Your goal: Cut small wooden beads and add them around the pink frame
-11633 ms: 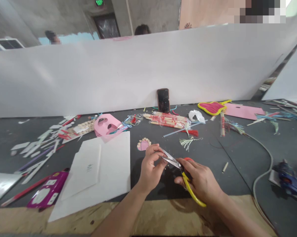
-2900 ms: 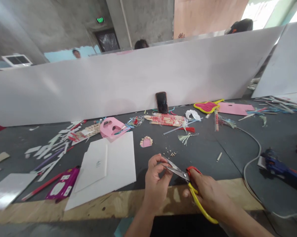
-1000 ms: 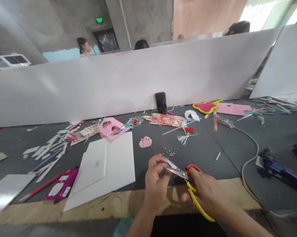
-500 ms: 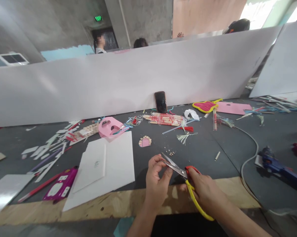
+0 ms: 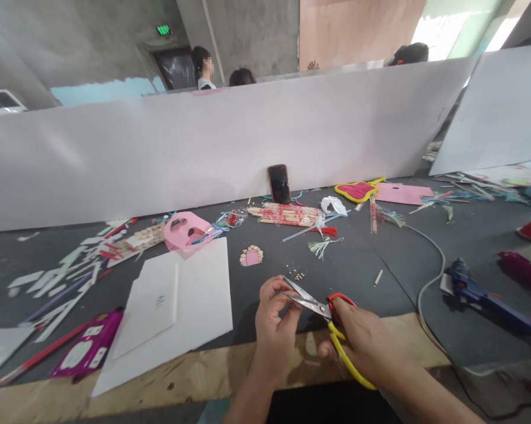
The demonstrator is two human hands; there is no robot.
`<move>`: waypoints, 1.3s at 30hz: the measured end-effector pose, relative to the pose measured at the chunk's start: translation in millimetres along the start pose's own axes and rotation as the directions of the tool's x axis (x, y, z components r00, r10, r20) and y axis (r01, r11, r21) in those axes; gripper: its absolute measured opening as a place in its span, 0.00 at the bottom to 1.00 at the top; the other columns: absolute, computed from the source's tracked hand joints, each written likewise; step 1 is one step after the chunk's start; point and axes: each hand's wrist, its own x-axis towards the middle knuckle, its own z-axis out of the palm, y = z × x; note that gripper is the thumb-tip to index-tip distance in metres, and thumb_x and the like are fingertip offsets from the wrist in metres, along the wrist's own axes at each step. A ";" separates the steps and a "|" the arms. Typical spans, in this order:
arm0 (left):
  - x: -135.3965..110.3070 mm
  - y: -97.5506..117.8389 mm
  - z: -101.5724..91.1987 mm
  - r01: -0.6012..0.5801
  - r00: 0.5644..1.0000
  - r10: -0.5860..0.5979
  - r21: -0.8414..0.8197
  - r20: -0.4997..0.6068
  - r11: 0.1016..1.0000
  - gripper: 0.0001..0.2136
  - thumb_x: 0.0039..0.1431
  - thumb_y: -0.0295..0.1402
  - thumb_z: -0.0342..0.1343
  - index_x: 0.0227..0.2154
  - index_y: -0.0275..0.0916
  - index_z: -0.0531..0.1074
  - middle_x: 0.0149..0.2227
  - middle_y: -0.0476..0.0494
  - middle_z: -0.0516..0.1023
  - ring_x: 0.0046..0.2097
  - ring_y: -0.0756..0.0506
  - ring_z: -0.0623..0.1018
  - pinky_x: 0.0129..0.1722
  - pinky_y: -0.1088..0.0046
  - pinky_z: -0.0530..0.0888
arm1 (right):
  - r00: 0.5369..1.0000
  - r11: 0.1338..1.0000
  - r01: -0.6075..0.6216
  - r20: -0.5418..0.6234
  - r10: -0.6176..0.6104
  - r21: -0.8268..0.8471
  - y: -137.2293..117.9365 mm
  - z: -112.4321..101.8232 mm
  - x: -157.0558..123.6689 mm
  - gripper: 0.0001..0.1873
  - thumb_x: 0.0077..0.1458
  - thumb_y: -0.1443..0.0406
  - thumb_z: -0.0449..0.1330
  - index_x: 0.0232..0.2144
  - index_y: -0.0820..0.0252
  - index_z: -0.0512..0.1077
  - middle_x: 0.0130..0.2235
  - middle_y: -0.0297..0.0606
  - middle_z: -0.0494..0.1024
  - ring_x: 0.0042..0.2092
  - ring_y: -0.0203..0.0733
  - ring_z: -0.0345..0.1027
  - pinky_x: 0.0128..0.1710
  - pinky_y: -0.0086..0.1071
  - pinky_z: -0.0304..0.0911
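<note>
My right hand (image 5: pixel 358 333) grips a pair of scissors (image 5: pixel 313 302) with one red and one yellow handle, its blades parted and pointing up-left. My left hand (image 5: pixel 276 330) is pinched at the blade tips; whatever lies between its fingertips is too small or hidden to name. Just beyond the blades, small pale bits (image 5: pixel 296 272) are scattered on the dark table. Farther back lies a small pink piece (image 5: pixel 251 257) edged with little pale beige chunks.
White boards (image 5: pixel 203 294) and a purple packet (image 5: pixel 91 344) lie left. Wrapped chopsticks (image 5: pixel 287 215) and a phone (image 5: pixel 279 183) sit by the white partition (image 5: pixel 203 147). A blue glue gun (image 5: pixel 486 300) with its cable (image 5: pixel 424 294) is at right. People are behind the partition.
The view has turned slightly to the right, so the table things sit farther left. Both hands keep nearly the same pose, with the scissors still held at the left fingertips.
</note>
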 end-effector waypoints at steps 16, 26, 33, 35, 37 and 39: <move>-0.7 -11.0 8.3 0.106 0.994 -0.106 0.042 0.013 0.994 0.08 0.56 0.38 0.55 0.28 0.41 0.76 0.44 0.43 0.71 0.52 0.42 0.71 0.49 0.68 0.68 | 0.991 0.991 -0.125 0.039 0.127 -0.047 -7.7 -6.3 -4.0 0.16 0.54 0.55 0.55 0.39 0.60 0.62 0.36 0.45 0.76 0.37 0.49 0.71 0.34 0.34 0.58; 6.8 -4.1 0.8 0.098 0.995 -0.096 0.080 -0.028 0.992 0.09 0.56 0.37 0.55 0.27 0.40 0.76 0.42 0.42 0.73 0.48 0.43 0.73 0.49 0.66 0.70 | 0.998 0.995 -0.061 -0.009 0.061 0.075 -6.7 2.2 8.6 0.16 0.55 0.54 0.53 0.38 0.60 0.62 0.33 0.42 0.74 0.35 0.46 0.68 0.33 0.34 0.57; 7.1 2.1 3.7 0.028 0.999 -0.029 0.071 0.023 0.997 0.12 0.56 0.35 0.55 0.43 0.43 0.75 0.47 0.41 0.71 0.50 0.42 0.72 0.50 0.64 0.70 | 0.954 0.441 -0.131 -0.008 0.301 0.888 21.2 -18.9 34.1 0.27 0.51 0.38 0.47 0.27 0.55 0.59 0.21 0.26 0.54 0.21 0.32 0.46 0.20 0.27 0.47; 6.1 3.9 3.9 0.014 0.999 -0.017 0.085 0.033 0.996 0.10 0.56 0.35 0.55 0.41 0.43 0.75 0.46 0.41 0.71 0.50 0.42 0.72 0.50 0.62 0.69 | 0.948 0.309 -0.121 0.016 0.319 0.943 35.1 -30.8 44.2 0.32 0.52 0.35 0.36 0.27 0.55 0.57 0.21 0.24 0.49 0.19 0.31 0.39 0.17 0.26 0.43; 4.8 5.3 4.4 0.007 0.999 -0.011 0.098 0.041 0.995 0.09 0.56 0.34 0.55 0.39 0.43 0.76 0.46 0.41 0.71 0.50 0.41 0.72 0.50 0.61 0.69 | 0.947 0.191 -0.096 0.030 0.318 0.977 47.5 -40.2 50.8 0.34 0.49 0.33 0.34 0.26 0.55 0.57 0.21 0.24 0.47 0.19 0.30 0.37 0.16 0.25 0.41; 3.3 6.2 5.2 0.002 0.999 -0.007 0.103 0.049 0.995 0.08 0.56 0.34 0.55 0.38 0.44 0.76 0.46 0.41 0.70 0.50 0.41 0.72 0.50 0.61 0.69 | 0.947 0.099 -0.059 0.024 0.320 0.993 56.7 -44.8 53.3 0.35 0.47 0.32 0.36 0.25 0.55 0.57 0.21 0.24 0.45 0.20 0.30 0.36 0.16 0.25 0.41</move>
